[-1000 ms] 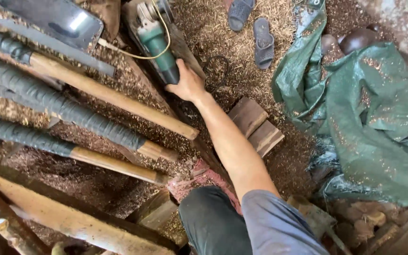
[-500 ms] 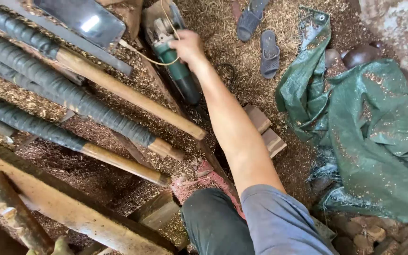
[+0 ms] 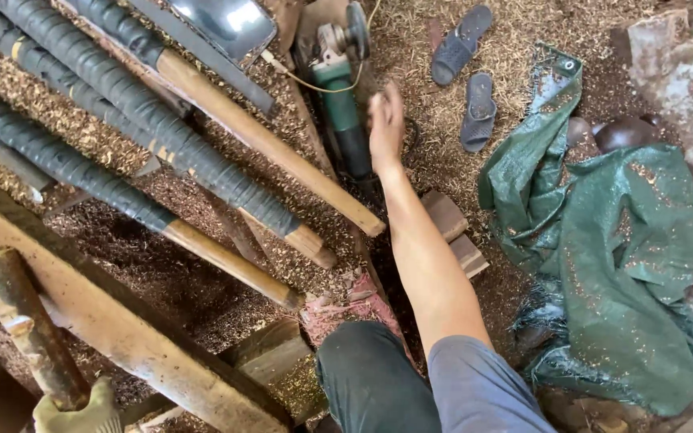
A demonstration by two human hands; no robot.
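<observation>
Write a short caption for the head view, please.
A right hand hovers open beside a green angle grinder on a sawdust-covered floor.

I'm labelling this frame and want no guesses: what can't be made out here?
Head view only:
- Right hand: motion-blurred beside the green angle grinder; contact unclear.
- Left hand: outside the frame.
- Gloved hand: cut off by the bottom edge.
- Dark round objects: partly under the green tarpaulin.

A green-bodied angle grinder (image 3: 342, 96), a dark green tarpaulin (image 3: 619, 256), grey-blue slippers (image 3: 467, 76).
</observation>
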